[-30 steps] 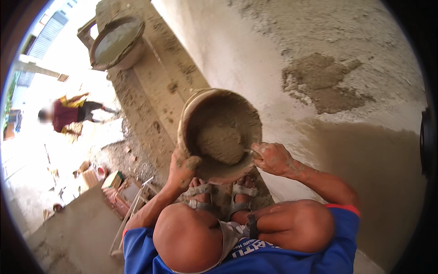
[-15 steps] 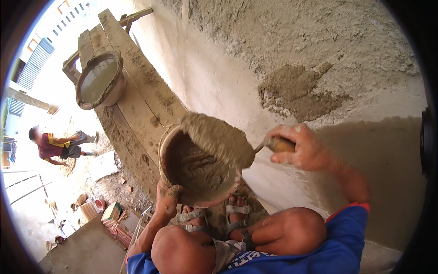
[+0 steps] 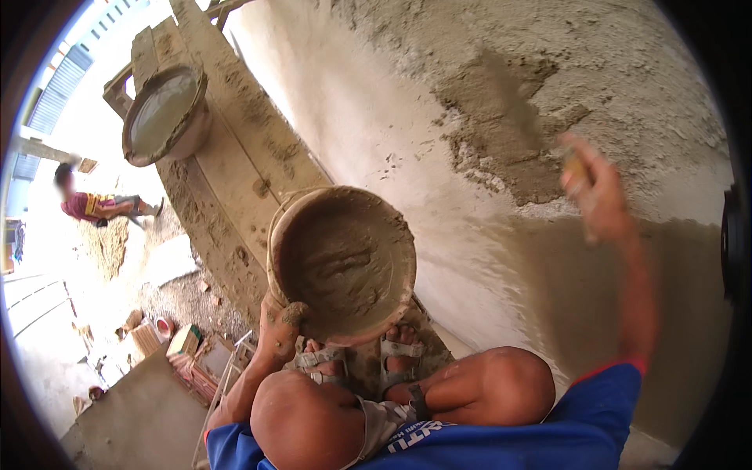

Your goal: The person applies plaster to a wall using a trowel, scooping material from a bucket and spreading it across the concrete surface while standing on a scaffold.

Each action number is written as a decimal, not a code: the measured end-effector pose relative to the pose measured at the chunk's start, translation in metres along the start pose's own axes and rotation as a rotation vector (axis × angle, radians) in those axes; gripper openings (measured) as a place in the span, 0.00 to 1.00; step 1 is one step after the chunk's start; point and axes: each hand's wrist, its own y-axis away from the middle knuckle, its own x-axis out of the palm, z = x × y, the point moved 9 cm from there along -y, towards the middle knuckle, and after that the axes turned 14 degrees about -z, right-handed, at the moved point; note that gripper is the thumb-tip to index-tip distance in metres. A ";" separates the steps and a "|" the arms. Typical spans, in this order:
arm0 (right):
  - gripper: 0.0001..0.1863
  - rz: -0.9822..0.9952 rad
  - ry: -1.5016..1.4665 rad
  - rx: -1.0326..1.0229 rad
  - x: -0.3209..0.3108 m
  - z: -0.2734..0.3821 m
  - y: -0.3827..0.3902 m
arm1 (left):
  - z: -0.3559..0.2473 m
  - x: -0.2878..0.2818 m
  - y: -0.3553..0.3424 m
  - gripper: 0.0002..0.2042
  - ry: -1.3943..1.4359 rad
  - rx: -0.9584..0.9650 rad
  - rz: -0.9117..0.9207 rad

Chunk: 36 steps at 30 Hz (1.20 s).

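Observation:
My left hand [image 3: 280, 329] grips the near left rim of a round bucket [image 3: 283, 227], with a lump of mortar by its thumb. Grey wet mortar [image 3: 345, 266] lies inside the bucket. My right hand [image 3: 603, 196] is closed on the wooden handle of a trowel [image 3: 576, 172], raised at the wall; its blade is smeared by motion over a darker mortar patch [image 3: 486, 125] on the rough wall [image 3: 611, 63]. My sandalled feet stand on the planks below the bucket.
A narrow plank scaffold [image 3: 219, 172] runs along the wall, holding a second bucket [image 3: 184, 137] of murky water farther off. Below at the left are a co-worker [image 3: 102, 205], a sand heap [image 3: 110, 247], stacked bricks or tiles [image 3: 188, 360] and a ladder-like frame. Smooth wet render [image 3: 642, 305] covers the lower right wall.
My right hand took the trowel out of the bucket with a load of mortar and swung it up and right to the wall. My left hand stayed on the bucket.

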 end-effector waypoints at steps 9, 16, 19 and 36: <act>0.21 0.177 0.755 -0.949 0.171 0.059 0.105 | 0.005 0.026 0.000 0.20 -0.124 0.005 0.057; 0.21 0.375 0.194 -0.841 0.254 0.017 0.150 | -0.001 0.023 0.005 0.25 -0.183 0.046 0.070; 0.22 0.517 0.071 -0.700 0.251 0.021 0.152 | -0.002 0.023 0.004 0.26 -0.221 0.112 0.084; 0.20 0.286 -0.034 -0.464 0.109 0.085 0.073 | 0.016 0.013 -0.008 0.23 -0.114 0.019 0.113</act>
